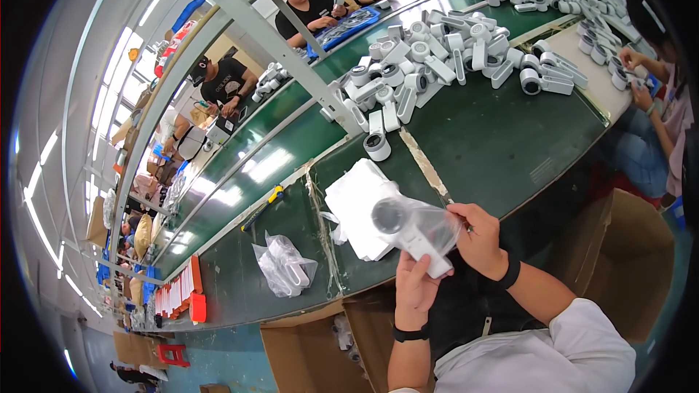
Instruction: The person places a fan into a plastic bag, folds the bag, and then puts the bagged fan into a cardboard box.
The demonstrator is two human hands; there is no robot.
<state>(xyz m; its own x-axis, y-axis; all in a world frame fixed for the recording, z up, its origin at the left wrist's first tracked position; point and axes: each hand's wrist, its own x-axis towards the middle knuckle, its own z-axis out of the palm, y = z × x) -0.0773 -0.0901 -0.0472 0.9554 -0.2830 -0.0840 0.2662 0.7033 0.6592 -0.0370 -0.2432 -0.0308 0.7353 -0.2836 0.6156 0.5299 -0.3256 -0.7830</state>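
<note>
In my left hand (416,285) is a white handheld device (431,253) with a round dark-centred head, gripped at the lower end of its handle. My right hand (480,236) pinches the edge of a clear plastic bag (439,224), which overlaps the device. Whether the device's head is inside the bag I cannot tell. Beneath them lies a stack of thin white bags or sheets (354,193) on the green table (502,142). Left of the stack rests another white device wrapped in clear plastic (286,266).
A large heap of white devices (429,58) covers the table's far side. A yellow-handled tool (265,206) lies left of the stack, and an orange box of white cards (178,292) is farther left. Open cardboard boxes (610,266) flank me below the table edge. Co-workers sit around.
</note>
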